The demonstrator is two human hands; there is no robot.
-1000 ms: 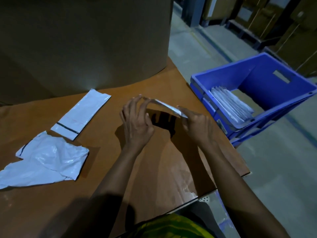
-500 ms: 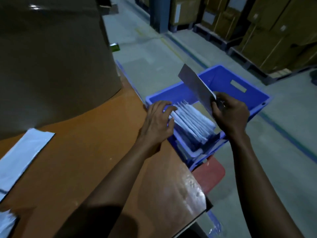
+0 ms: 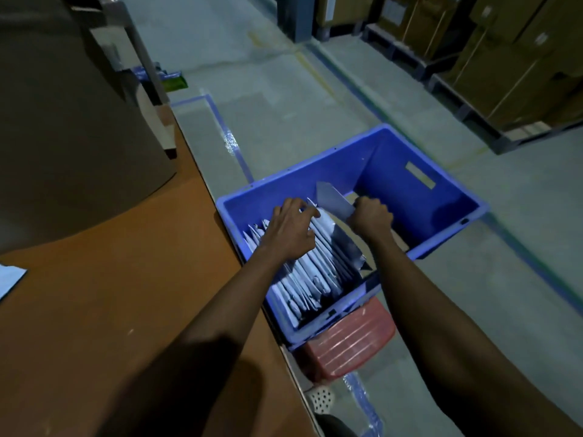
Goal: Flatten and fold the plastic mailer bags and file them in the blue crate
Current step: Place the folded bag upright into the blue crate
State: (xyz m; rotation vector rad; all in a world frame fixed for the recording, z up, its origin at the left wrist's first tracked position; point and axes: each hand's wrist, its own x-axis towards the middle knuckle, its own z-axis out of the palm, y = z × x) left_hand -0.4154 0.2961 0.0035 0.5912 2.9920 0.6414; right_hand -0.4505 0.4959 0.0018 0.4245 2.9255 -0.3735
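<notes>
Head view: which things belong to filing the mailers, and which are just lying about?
Job: folded mailer gripped by the right hand; left hand, fingers curled over the filed mailers; blue crate; white mailer on the table.
Lying about: red stand under the crate; big brown roll; green packet on the floor; stacked cartons.

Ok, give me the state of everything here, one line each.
folded mailer, upright, lower end inside the crate.
right hand, gripping the folded mailer.
filed mailers, standing on edge in a row, in the crate's near half.
left hand, fingers curled over the row's tops.
blue crate, open-topped, far half unfilled, sitting on a red plastic stand.
loose mailer, flat on the table.
</notes>
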